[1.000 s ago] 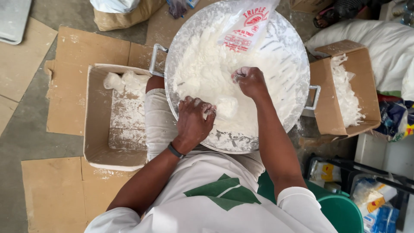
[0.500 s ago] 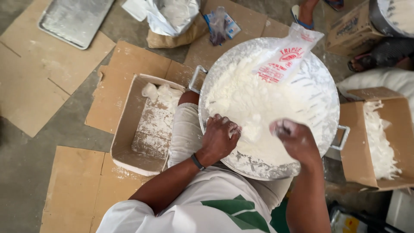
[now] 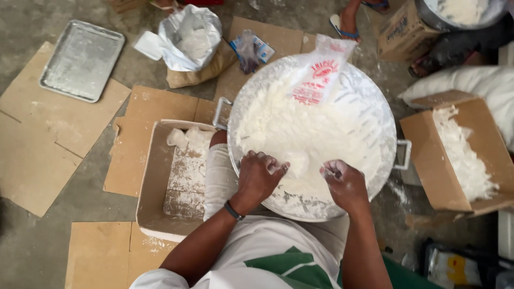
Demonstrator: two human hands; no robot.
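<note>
While both hands work inside it, the big round metal basin (image 3: 375, 115) sits on flattened cardboard on the floor, its inner wall dusted white and its 2 handles jutting out at either side. White flour (image 3: 289, 134) fills most of the basin, heaped and lumpy, with a clear plastic bag printed in red (image 3: 320, 75) lying on its far part. Left of the basin stands an open cardboard box (image 3: 152, 182); right of it, another box (image 3: 474, 120) holds white shreds. At the basin's near edge, the left hand (image 3: 258, 179) curls shut on a lump of flour, while the powdered right hand (image 3: 345, 184) pinches flour between closed fingers.
</note>
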